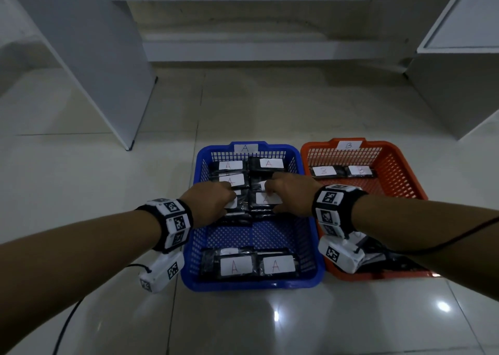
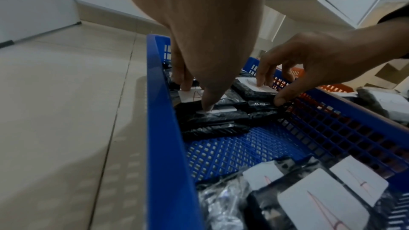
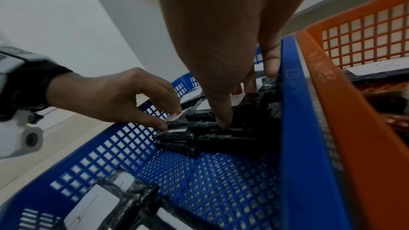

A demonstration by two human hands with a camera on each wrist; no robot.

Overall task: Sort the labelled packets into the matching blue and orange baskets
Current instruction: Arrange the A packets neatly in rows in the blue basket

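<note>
Here, from the head view: blue basket [image 1: 310,241] and orange basket [image 1: 399,165] side by side on the tiled floor [image 1: 108,165], touching, blue to the left. Tag "A" on the blue far rim, "B" on the orange. Black packets [image 1: 235,265] with white "A" labels in the blue one: two at the near end, a stacked cluster at the far end, bare mesh between. Two "B" packets [image 1: 324,171] along the far wall of the orange one. Left hand [image 1: 209,205] and right hand [image 1: 293,192] both down on the far cluster, backs up, fingertips hidden among the packets.

From the left wrist: left fingers [image 2: 208,100] bent downward, tips pressing on a label and on the black wrap of the stack [image 2: 212,125]; thumb not seen, so a true grip cannot be told. Right hand [image 2: 314,66] arched beside it, fingertips on a labelled packet, thumb against the stack's edge near the blue side wall.

From the right wrist: right fingers [image 3: 223,116] pointing down, one tip on a black packet, others on labels behind. Left hand [image 3: 124,97] pinching the corner of a white label between thumb and forefinger. Orange basket [image 3: 321,80] pressed against the blue rim [image 3: 294,111].
</note>
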